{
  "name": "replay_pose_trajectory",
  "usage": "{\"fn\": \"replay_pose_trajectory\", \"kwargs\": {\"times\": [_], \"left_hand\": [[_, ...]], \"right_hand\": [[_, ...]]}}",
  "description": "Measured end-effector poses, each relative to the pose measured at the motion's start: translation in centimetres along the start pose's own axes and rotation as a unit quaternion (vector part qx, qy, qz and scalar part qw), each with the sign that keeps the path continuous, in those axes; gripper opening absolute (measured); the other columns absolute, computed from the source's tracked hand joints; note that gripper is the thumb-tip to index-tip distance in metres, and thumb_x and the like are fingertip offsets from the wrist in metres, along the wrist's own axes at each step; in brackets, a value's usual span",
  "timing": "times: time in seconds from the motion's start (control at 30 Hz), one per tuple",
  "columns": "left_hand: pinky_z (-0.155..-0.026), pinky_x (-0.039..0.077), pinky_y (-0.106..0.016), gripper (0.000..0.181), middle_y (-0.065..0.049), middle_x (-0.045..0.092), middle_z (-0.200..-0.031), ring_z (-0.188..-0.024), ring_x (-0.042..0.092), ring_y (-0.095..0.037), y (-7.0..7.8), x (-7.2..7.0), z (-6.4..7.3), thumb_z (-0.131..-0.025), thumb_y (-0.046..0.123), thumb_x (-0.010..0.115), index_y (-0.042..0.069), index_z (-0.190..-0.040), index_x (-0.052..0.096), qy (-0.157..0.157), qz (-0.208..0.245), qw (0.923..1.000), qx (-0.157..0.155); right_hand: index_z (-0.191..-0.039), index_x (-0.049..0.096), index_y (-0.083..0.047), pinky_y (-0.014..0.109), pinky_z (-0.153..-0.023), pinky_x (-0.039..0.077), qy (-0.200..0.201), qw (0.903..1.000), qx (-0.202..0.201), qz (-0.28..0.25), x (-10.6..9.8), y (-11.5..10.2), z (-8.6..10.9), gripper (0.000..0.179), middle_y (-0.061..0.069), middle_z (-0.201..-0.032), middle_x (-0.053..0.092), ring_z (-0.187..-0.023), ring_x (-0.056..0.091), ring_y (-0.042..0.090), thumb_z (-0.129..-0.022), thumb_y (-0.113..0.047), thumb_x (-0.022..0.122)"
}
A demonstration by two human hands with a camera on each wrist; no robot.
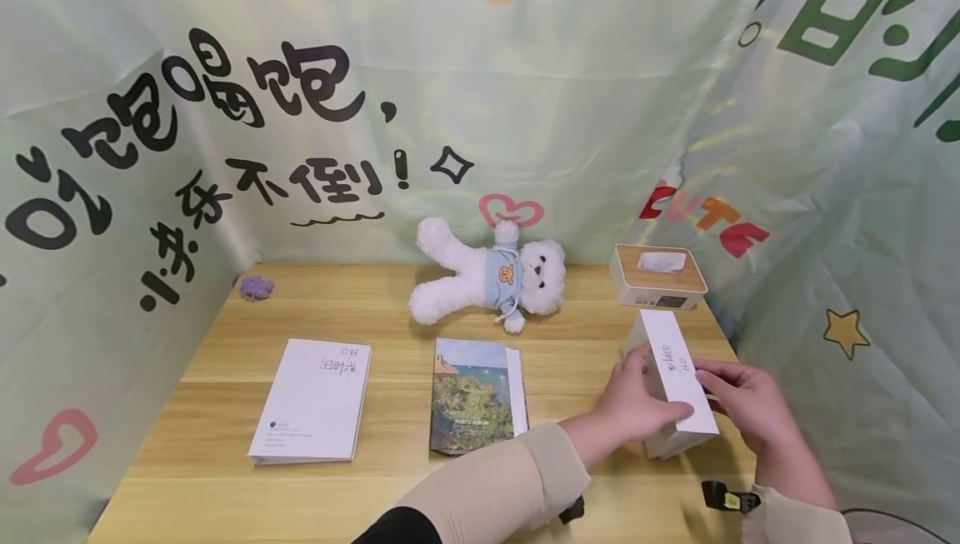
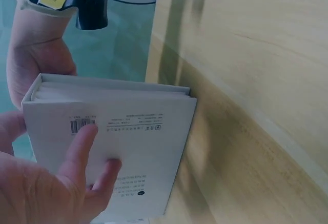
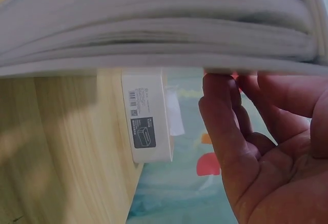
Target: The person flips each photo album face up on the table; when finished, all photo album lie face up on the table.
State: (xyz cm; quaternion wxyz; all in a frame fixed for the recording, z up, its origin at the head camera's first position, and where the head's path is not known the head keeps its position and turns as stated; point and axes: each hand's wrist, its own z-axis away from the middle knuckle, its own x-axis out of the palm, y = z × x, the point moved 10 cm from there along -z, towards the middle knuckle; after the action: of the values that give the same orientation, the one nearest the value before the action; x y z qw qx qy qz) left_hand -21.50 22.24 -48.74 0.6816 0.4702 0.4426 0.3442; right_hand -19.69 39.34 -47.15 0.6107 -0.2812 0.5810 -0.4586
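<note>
A thick white book [image 1: 678,373] stands on its edge on the right of the wooden table, its handwritten spine facing up. My left hand [image 1: 637,398] grips it, with the thumb across the spine and fingers spread over the cover. In the left wrist view, those fingers lie on the book's white cover [image 2: 154,157], near a barcode. On the opposite side, my right hand [image 1: 750,402] touches the other cover with loosely bent fingers. Its fingertips meet the cover beneath the page block [image 3: 154,34] in the right wrist view; part of the contact is hidden.
A photo album [image 1: 472,398] with a painted cover lies mid-table, and another white book [image 1: 311,402] lies to the left. Behind them are a white plush bear [image 1: 487,273], a tissue box [image 1: 660,277] and a small purple object [image 1: 257,287]. Printed curtains [image 1: 585,111] enclose the table.
</note>
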Motion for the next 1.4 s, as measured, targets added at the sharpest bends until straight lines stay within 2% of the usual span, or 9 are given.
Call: {"fn": "replay_pose_trajectory", "kwargs": {"times": [0.17,0.33,0.6,0.83,1.03,1.1,1.2,1.33,1.4], "left_hand": [[-0.108,0.046,-0.029,0.096,0.005,0.056,-0.146,-0.129,0.054,-0.009,0.7,-0.2,-0.2,-0.077,0.025,0.097,0.019,-0.157,0.045,0.001,-0.007,0.9997,0.022],[-0.11,0.045,-0.031,0.103,0.007,0.049,-0.157,-0.138,0.05,-0.012,1.5,-0.2,-0.1,-0.08,0.022,0.094,0.031,-0.164,0.035,-0.015,-0.04,0.9982,0.041],[-0.098,0.047,-0.021,0.08,0.004,0.06,-0.14,-0.117,0.055,-0.005,2.0,-0.6,0.2,-0.079,0.023,0.092,0.022,-0.151,0.058,-0.013,-0.074,0.9953,0.061],[-0.095,0.048,-0.021,0.083,0.005,0.062,-0.133,-0.109,0.056,-0.004,1.5,-1.1,0.0,-0.072,0.027,0.098,0.025,-0.147,0.062,0.012,-0.06,0.9967,0.053],[-0.093,0.048,-0.02,0.085,0.006,0.063,-0.128,-0.104,0.057,-0.004,1.0,-1.7,-0.3,-0.067,0.03,0.102,0.027,-0.143,0.063,0.034,-0.051,0.9974,0.036],[-0.092,0.048,-0.02,0.086,0.005,0.062,-0.128,-0.103,0.057,-0.005,0.9,-1.8,-0.3,-0.067,0.029,0.102,0.026,-0.143,0.063,0.036,-0.047,0.9978,0.031],[-0.091,0.049,-0.02,0.088,0.004,0.061,-0.129,-0.101,0.056,-0.005,0.7,-1.9,-0.2,-0.066,0.027,0.102,0.025,-0.143,0.061,0.039,-0.037,0.9984,0.016],[-0.089,0.049,-0.021,0.088,0.003,0.06,-0.129,-0.098,0.056,-0.007,0.1,-1.9,-0.2,-0.064,0.022,0.103,0.027,-0.142,0.061,0.039,-0.023,0.999,-0.007],[-0.089,0.049,-0.022,0.089,0.004,0.06,-0.129,-0.098,0.056,-0.008,-0.3,-1.8,-0.3,-0.064,0.018,0.102,0.028,-0.141,0.061,0.037,-0.013,0.9991,-0.014]], "right_hand": [[-0.135,0.057,0.022,0.027,-0.076,0.061,-0.017,0.9997,0.005,-0.015,0.1,0.3,0.0,0.043,-0.017,-0.102,0.07,-0.087,0.066,-0.001,-0.109,-0.013,0.06],[-0.127,0.066,0.017,0.029,-0.076,0.061,-0.033,0.9987,-0.002,-0.038,0.4,0.3,0.1,0.036,-0.025,-0.097,0.068,-0.088,0.067,-0.001,-0.109,-0.012,0.061],[-0.115,0.08,-0.005,0.03,-0.073,0.062,-0.064,0.9948,-0.016,-0.078,1.1,1.2,-0.2,0.023,-0.023,-0.097,0.072,-0.089,0.069,0.0,-0.109,-0.007,0.058],[-0.099,0.081,-0.034,0.029,-0.071,0.062,-0.096,0.9872,0.003,-0.128,2.3,2.5,-0.1,0.041,-0.017,-0.096,0.075,-0.086,0.071,0.004,-0.109,-0.004,0.055],[-0.101,0.076,-0.037,0.032,-0.078,0.063,-0.14,0.9822,0.02,-0.124,3.7,2.8,-0.3,0.034,-0.013,-0.099,0.075,-0.089,0.072,0.007,-0.112,-0.015,0.054],[-0.104,0.075,-0.036,0.035,-0.081,0.063,-0.156,0.9804,0.028,-0.117,4.1,3.1,-0.5,0.029,-0.013,-0.1,0.074,-0.091,0.072,0.008,-0.113,-0.019,0.053],[-0.121,0.077,-0.019,0.039,-0.084,0.062,-0.166,0.9801,0.042,-0.101,4.4,3.9,-0.9,0.025,-0.01,-0.107,0.073,-0.094,0.071,0.01,-0.113,-0.023,0.053],[-0.145,0.055,0.012,0.046,-0.089,0.061,-0.164,0.9822,0.056,-0.073,4.7,4.6,-1.2,0.052,0.004,-0.122,0.073,-0.099,0.069,0.012,-0.112,-0.029,0.055],[-0.149,0.046,0.015,0.051,-0.092,0.06,-0.164,0.9823,0.06,-0.066,4.8,4.8,-1.2,0.059,0.014,-0.129,0.071,-0.102,0.07,0.013,-0.112,-0.031,0.055]]}}
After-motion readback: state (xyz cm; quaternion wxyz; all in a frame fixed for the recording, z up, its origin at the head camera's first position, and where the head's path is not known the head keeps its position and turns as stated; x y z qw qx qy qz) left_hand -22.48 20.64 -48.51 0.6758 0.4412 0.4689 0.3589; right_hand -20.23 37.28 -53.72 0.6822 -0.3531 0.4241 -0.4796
